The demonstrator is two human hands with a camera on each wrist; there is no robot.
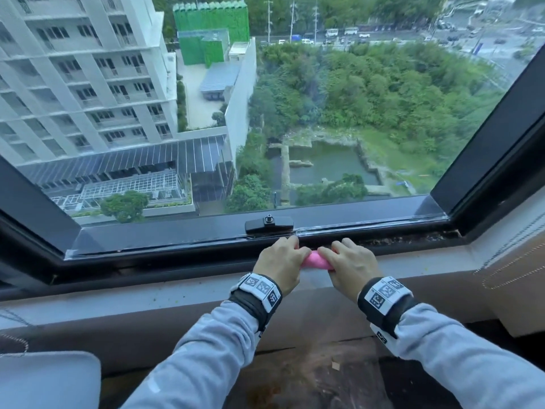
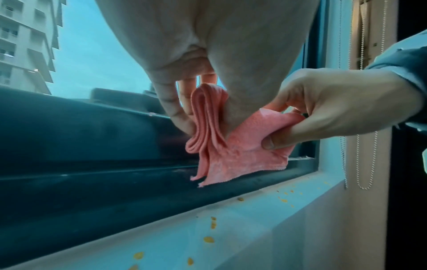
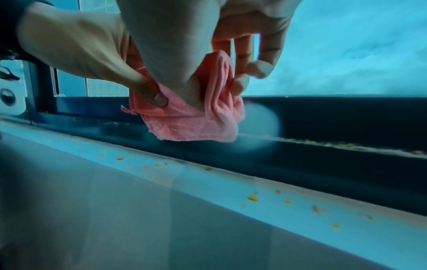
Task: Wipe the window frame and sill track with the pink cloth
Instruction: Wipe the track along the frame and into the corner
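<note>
Grey sleeves reach forward; left hand and right hand both pinch pink cloth just above sill track.

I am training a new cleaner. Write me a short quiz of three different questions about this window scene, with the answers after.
1. True or false: only one hand holds the pink cloth.
2. Choose one. The cloth is: A) spread flat on the sill, B) bunched in folds between the hands, C) hanging from the window latch.
3. Fill the gap: brownish debris lies in the sill track to the ____ of the hands.

Key
1. False: the left hand and the right hand both pinch it.
2. B
3. right
</note>
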